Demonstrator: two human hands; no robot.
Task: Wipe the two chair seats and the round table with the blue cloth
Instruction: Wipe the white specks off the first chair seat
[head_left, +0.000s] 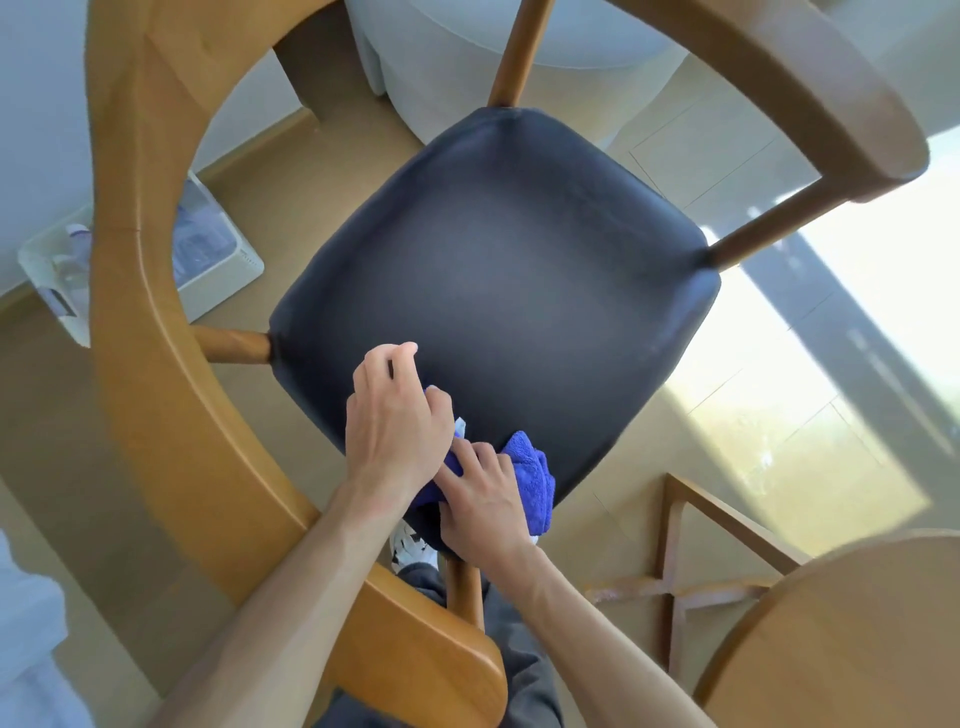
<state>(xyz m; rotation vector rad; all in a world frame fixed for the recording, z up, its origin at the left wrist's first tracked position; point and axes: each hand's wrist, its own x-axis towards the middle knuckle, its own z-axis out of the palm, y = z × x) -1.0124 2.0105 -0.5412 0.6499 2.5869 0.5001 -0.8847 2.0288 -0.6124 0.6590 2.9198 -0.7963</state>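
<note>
A dark padded chair seat (509, 280) fills the middle of the view, ringed by the chair's curved wooden back and armrest (135, 291). The bunched blue cloth (530, 478) lies at the seat's near corner. My left hand (397, 423) grips the cloth's left part with curled fingers. My right hand (480, 506) holds the cloth from below, fingers wrapped into its folds. Part of the cloth is hidden under both hands. The round wooden table (852, 639) shows its edge at the bottom right.
A white box (218, 260) with items stands on the floor to the left, behind the chair back. A wooden frame (675, 571) stands under the table. A pale upholstered piece (457, 67) sits beyond the chair. Sunlit floor (810, 415) lies to the right.
</note>
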